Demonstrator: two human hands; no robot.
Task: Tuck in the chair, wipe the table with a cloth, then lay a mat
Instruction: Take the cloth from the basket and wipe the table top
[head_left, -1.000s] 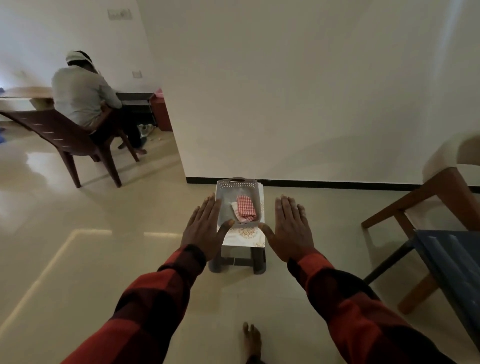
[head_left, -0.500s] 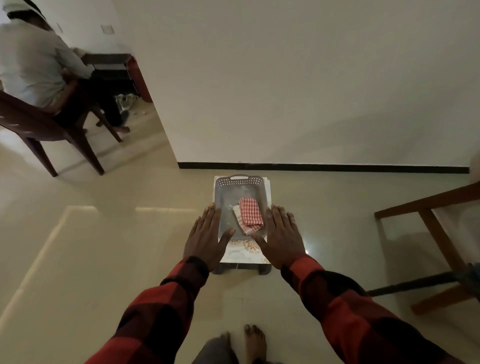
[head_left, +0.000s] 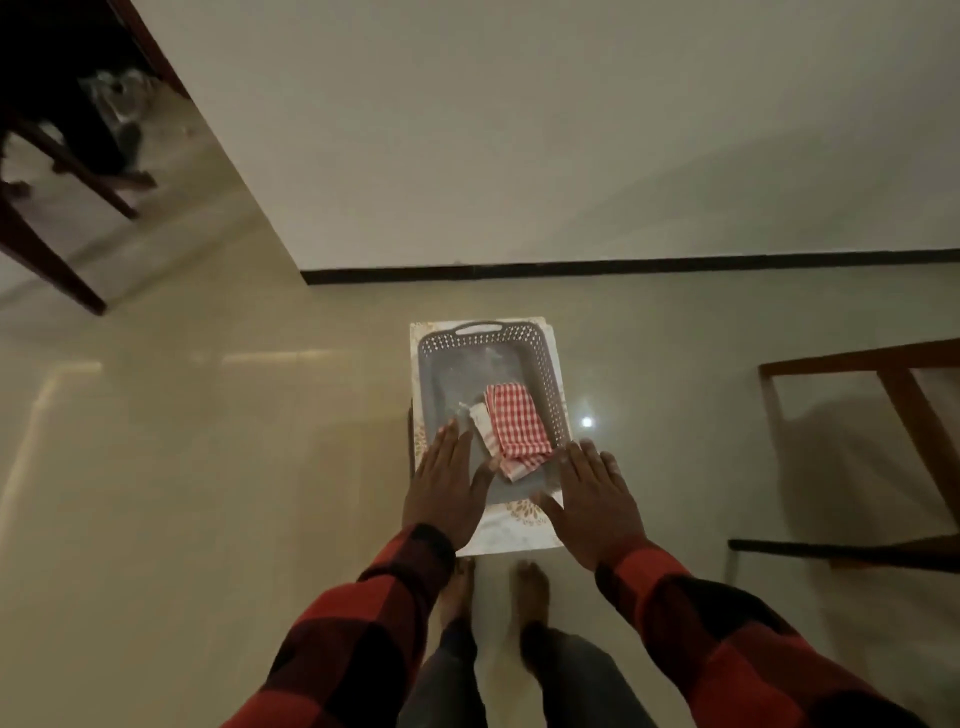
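Nearest the viewer, two bare feet (head_left: 530, 597) stood on the pale tiled floor (head_left: 208, 493), with red-and-black checked sleeves (head_left: 363, 623) reaching forward above them. The left hand (head_left: 447, 493) and the right hand (head_left: 597, 504) were both spread flat, palms down, fingers straight and released, grasping nothing; whether they touched the surface beneath could not be told. Between and just beyond them lay a grey perforated basket (head_left: 545, 364) on a patterned white mat (head_left: 519, 530), atop a small stool of which little showed. A folded red-checked cloth (head_left: 517, 426) lay inside the basket, toward its near right part, beside a smaller pale folded piece (head_left: 480, 426). At right stood a wooden table frame (head_left: 857, 364). Farther off, a black skirting (head_left: 623, 267) ran along a plain wall (head_left: 519, 130). At far left were the dark legs of a chair (head_left: 47, 260).
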